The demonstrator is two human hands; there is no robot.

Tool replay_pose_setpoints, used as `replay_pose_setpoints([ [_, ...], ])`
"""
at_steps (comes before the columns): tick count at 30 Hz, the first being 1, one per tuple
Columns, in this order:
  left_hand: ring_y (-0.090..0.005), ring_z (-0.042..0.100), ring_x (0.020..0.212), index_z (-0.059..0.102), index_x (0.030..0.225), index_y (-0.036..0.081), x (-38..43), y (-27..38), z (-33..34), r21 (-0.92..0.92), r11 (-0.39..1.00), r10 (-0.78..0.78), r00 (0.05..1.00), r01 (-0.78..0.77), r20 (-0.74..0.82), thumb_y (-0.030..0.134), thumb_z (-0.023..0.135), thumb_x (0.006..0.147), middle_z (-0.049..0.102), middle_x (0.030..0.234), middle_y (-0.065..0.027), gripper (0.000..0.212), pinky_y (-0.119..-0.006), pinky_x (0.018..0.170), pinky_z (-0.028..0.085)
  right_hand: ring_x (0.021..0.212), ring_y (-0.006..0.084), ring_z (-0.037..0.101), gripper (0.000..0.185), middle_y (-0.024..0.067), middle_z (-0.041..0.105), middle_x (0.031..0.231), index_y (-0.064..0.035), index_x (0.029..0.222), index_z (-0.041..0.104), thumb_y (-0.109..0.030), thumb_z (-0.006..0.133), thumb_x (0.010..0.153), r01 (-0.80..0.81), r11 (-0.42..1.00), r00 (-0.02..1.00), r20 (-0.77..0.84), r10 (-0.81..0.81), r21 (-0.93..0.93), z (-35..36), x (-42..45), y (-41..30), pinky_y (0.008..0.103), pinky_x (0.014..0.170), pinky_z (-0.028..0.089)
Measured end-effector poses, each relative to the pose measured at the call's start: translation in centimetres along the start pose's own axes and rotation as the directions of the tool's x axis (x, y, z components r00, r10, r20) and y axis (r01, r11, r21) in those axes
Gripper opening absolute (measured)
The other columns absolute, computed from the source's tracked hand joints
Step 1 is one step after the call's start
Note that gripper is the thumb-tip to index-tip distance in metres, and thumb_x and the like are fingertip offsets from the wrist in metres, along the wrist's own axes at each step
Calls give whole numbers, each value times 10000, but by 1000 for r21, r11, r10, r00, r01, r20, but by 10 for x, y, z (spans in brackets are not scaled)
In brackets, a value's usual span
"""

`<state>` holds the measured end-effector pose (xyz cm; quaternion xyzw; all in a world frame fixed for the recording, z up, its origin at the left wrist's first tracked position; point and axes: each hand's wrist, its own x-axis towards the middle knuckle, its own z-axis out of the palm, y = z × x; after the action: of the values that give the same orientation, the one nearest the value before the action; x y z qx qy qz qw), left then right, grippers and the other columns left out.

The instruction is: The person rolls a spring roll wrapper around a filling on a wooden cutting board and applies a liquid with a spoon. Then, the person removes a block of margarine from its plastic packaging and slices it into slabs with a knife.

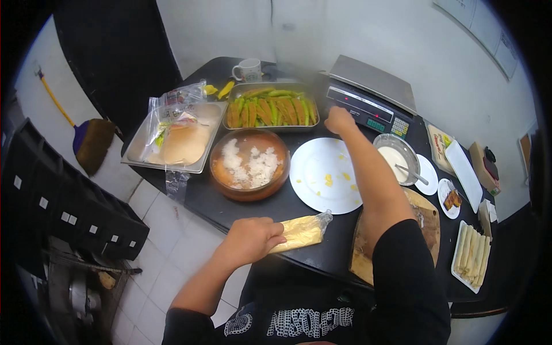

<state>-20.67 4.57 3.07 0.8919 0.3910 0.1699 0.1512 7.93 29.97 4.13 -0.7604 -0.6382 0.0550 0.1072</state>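
My left hand [254, 237] grips a pale yellow block in clear plastic wrap [302, 232], perhaps cheese, at the table's front edge. The wrap's twisted end points right, towards a big white plate [319, 172] with scattered yellow bits. My right hand [340, 120] reaches past that plate, between the metal tray of stuffed green chili peppers [271, 110] and the digital scale [366, 103]. Its fingers look curled and are mostly hidden, so whether it holds anything is unclear. Left of the plate sits a brown bowl [224, 185] with white grated or crumbled food inside.
A metal tray of round wrappers [185, 144] stands at left, a mug [249, 70] behind. Under my right arm lies a wooden board [420, 241]. Further right are a bowl of white batter [394, 161] with a spoon, small plates, and a tray of rolls [472, 256].
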Motion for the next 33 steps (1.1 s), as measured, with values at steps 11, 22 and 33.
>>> replay_pose_setpoints([
  [11, -328, 621, 686, 565, 821, 87, -5, 13, 28, 51, 998, -28, 956, 45, -293, 139, 618, 850, 579, 736, -114, 80, -437, 596, 493, 1045, 411, 612, 480, 267, 637, 1078, -112, 1352, 445, -143, 578, 892, 190, 979, 977, -114, -181, 74, -114, -203, 65, 475, 878, 473],
  [22, -407, 623, 708, 504, 873, 45, -5, 28, 37, 119, 968, -166, 921, 220, -353, 150, 520, 919, 631, 778, -183, 116, -510, 631, 490, 618, 280, 601, 411, 107, 523, 753, -353, 1308, 570, -327, 629, 903, 338, 941, 941, 33, -338, 2, -37, -435, 66, 392, 558, 496],
  [33, -407, 623, 714, 496, 864, 49, -7, 29, 38, 179, 974, -70, 940, 136, -335, 63, 508, 853, 614, 751, -182, 21, -502, 627, 497, 577, 238, 602, 430, 92, 532, 737, -322, 1319, 563, -344, 636, 895, 417, 908, 905, -78, -419, -39, -23, -437, 50, 351, 514, 500],
])
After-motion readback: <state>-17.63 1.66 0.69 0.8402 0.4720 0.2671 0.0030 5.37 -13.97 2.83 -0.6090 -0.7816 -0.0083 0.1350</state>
